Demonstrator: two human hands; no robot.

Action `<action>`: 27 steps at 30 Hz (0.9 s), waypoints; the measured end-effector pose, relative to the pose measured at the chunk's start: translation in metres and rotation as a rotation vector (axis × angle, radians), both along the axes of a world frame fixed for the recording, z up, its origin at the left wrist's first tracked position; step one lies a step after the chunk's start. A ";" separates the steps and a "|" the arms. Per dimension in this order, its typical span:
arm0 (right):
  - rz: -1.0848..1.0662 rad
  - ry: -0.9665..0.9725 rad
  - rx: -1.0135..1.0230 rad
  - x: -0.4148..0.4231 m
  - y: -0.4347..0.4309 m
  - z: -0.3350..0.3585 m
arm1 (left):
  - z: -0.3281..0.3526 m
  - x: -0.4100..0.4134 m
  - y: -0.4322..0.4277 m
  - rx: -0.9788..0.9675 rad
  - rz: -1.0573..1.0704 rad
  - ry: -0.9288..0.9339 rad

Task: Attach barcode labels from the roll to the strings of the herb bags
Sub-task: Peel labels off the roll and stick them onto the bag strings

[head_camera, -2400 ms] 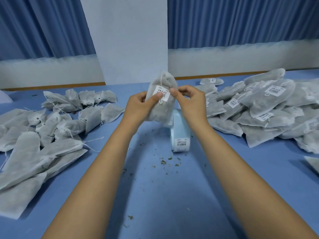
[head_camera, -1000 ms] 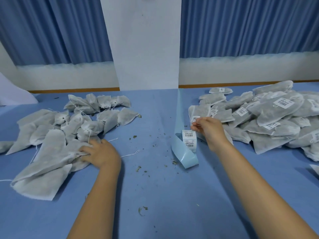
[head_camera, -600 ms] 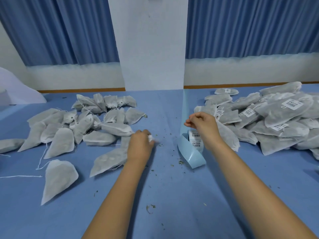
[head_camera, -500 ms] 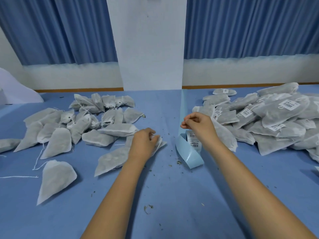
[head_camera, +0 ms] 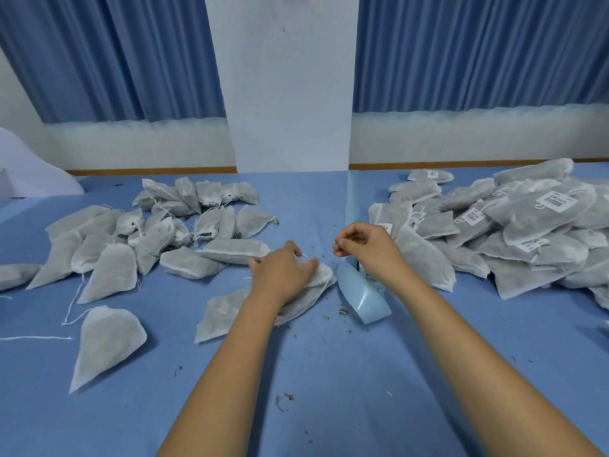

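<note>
1. Left hand (head_camera: pixel 283 275) lies on a grey-white mesh herb bag (head_camera: pixel 227 311); whether it grips, I cannot tell.
2. Right hand (head_camera: pixel 369 250) pinches its fingertips together, contents unseen, just above the pale blue label roll (head_camera: pixel 362 298).
</note>
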State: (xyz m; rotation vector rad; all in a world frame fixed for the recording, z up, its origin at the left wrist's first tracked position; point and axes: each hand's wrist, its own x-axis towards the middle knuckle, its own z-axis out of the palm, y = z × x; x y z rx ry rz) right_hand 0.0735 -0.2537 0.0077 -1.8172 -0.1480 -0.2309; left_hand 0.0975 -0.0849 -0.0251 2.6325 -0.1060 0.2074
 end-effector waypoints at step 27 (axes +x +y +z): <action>0.111 -0.255 0.051 -0.011 -0.026 -0.003 | 0.034 0.017 -0.021 -0.132 -0.126 -0.852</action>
